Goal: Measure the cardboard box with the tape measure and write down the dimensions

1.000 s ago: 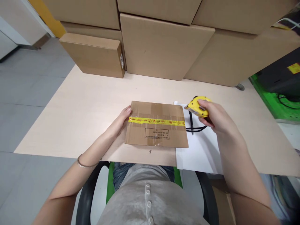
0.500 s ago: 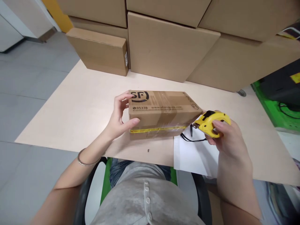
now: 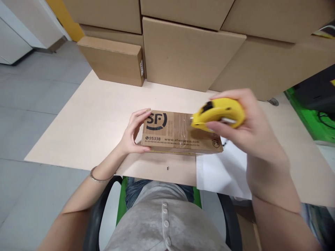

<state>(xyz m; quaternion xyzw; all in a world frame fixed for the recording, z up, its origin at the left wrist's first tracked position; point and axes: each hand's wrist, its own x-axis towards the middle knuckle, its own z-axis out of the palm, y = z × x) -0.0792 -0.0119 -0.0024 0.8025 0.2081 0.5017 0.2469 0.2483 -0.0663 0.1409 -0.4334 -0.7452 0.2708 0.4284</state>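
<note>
A small cardboard parcel printed with a black logo and number stands on its long edge near the front of the pale wooden table. My left hand grips the parcel's left end, thumb under and fingers over the top corner. My right hand is closed round a yellow tape measure and holds it in the air above the parcel's right end. No blade shows out of the tape measure. A white sheet of paper lies on the table under my right hand.
Large cardboard boxes are stacked along the back of the table, with a flatter box at the left. A green and black object sits at the far right. Grey floor lies to the left. My lap and chair are below the table edge.
The parcel, lying flat with yellow tape up, was tipped up onto its edge by my left hand. My right hand lifted the tape measure from beside the parcel to above its right end.
</note>
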